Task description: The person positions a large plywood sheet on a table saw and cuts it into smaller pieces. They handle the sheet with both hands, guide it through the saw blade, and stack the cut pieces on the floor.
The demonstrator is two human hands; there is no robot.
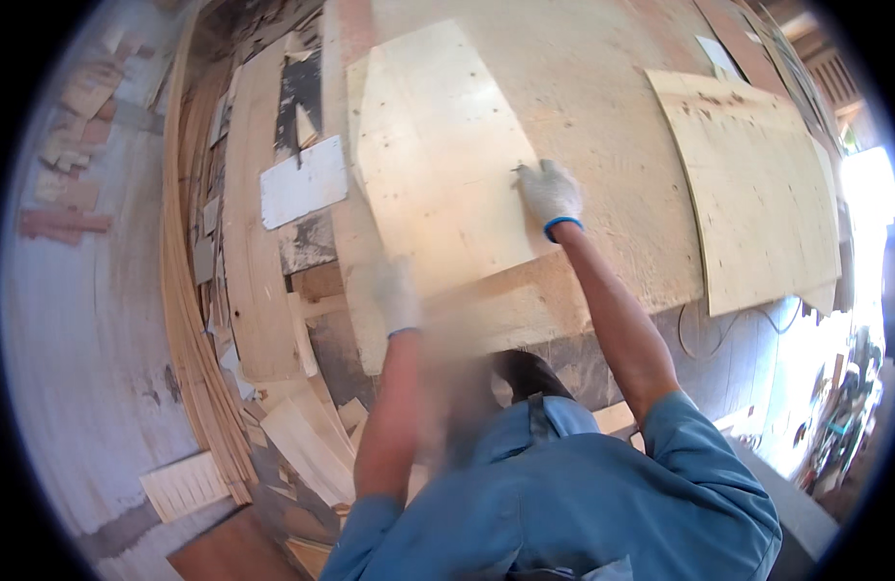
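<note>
A pale wood veneer sheet [438, 160] with small dark knots lies tilted across the large worktable ahead of me. My right hand [551, 194], in a white work glove with a blue cuff, grips its right edge, fingers closed around it. At its lower left corner is my left hand [397, 298], also gloved. That hand is blurred, so its fingers do not show clearly, nor whether they hold the sheet. Beneath the veneer spreads a broad tan board [612, 174] that covers much of the table.
More pale sheets [757, 194] are stacked at the right, overhanging the table edge. To the left lie a white panel [304, 182], a long plank [258, 232] and bundled wood strips [181, 290]. Offcuts [312, 436] litter the floor near me. A cable [718, 344] hangs below the right side.
</note>
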